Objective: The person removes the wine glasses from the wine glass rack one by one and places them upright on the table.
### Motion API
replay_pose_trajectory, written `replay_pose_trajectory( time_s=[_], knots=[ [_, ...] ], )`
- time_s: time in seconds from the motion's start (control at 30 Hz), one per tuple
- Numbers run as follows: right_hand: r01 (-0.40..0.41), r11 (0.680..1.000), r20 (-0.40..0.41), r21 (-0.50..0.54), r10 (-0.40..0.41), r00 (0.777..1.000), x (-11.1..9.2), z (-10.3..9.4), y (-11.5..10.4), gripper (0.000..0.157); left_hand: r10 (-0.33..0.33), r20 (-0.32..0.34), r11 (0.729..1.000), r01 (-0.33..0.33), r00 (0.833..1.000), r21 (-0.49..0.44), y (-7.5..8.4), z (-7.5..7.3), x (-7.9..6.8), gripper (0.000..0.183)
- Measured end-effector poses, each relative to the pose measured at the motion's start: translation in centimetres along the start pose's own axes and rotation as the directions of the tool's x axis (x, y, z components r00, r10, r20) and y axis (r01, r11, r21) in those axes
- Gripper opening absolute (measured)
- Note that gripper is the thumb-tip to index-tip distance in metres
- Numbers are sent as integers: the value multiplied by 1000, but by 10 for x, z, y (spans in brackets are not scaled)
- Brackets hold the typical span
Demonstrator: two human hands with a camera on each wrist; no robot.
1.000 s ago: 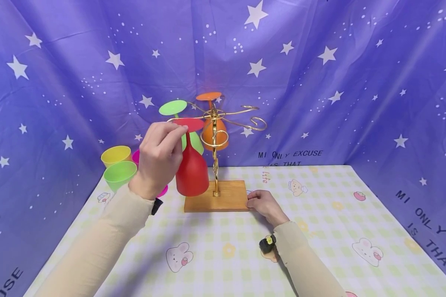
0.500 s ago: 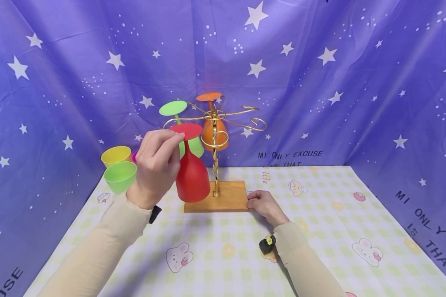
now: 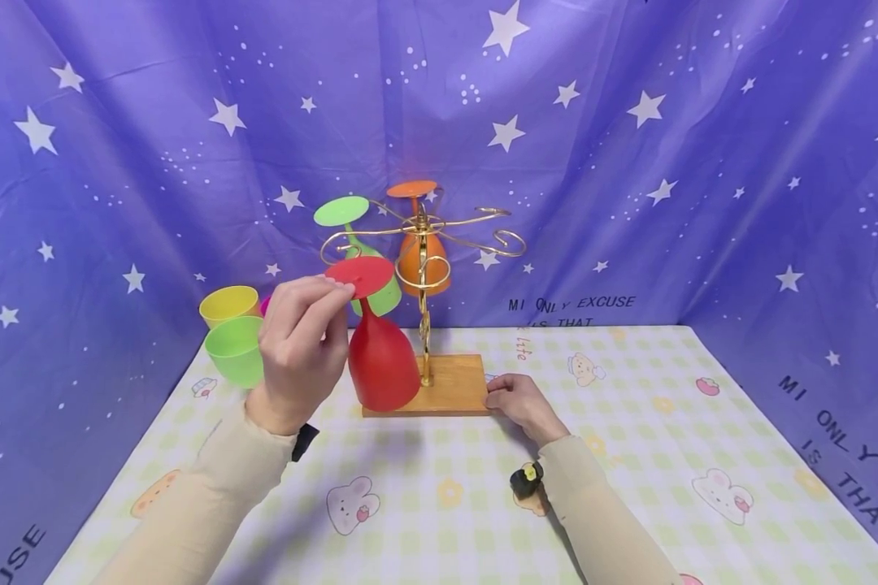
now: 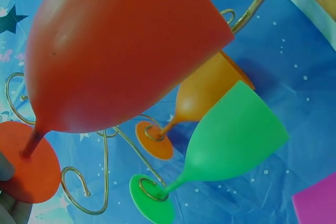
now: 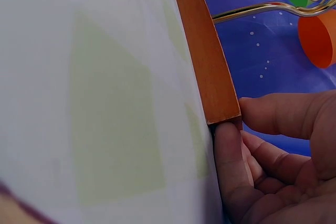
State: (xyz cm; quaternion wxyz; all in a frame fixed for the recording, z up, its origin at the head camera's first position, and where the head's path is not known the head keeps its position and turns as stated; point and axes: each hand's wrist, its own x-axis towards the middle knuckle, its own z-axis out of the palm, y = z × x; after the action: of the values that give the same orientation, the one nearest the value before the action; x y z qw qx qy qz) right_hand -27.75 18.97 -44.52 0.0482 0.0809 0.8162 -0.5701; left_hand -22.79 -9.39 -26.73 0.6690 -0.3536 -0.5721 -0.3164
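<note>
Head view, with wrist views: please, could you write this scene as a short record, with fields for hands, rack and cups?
left hand: pinches red goblet by its foot
right hand: holds right end of wooden base
red goblet: upside down, tilted, not hung
gold rack: holds green goblet and orange goblet, upside down
left of rack: yellow cup, light green cup, openings up; magenta item, mostly hidden

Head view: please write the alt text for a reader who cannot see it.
A left hand holds a red goblet upside down by its foot, before a gold wire rack where a green goblet and an orange goblet hang inverted. The right hand grips the rack's wooden base.
</note>
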Motion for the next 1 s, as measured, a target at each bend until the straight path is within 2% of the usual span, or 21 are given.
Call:
replay_pose_trajectory(
  time_s=[0.27,0.37,0.63,0.87,1.0],
  knots=[
    [-5,1000,5,6,5,1000,-1,-1,0,22,-14,-111,1000,12,994,-14,9,-1,-6,18],
    [-5,1000,3,6,5,1000,-1,-1,0,22,-26,-130,1000,24,991,-17,11,-1,-11,17],
    [2,1000,4,-5,-2,1000,1,-2,0,22,-52,-154,998,49,987,-27,9,0,-28,20],
    [5,1000,1,4,-5,1000,1,-2,1,22,-110,-152,994,109,982,-13,9,1,-41,17],
    [8,1000,7,18,-8,1000,2,-2,2,21,-144,-147,989,146,979,-2,14,1,-43,18]
  ],
)
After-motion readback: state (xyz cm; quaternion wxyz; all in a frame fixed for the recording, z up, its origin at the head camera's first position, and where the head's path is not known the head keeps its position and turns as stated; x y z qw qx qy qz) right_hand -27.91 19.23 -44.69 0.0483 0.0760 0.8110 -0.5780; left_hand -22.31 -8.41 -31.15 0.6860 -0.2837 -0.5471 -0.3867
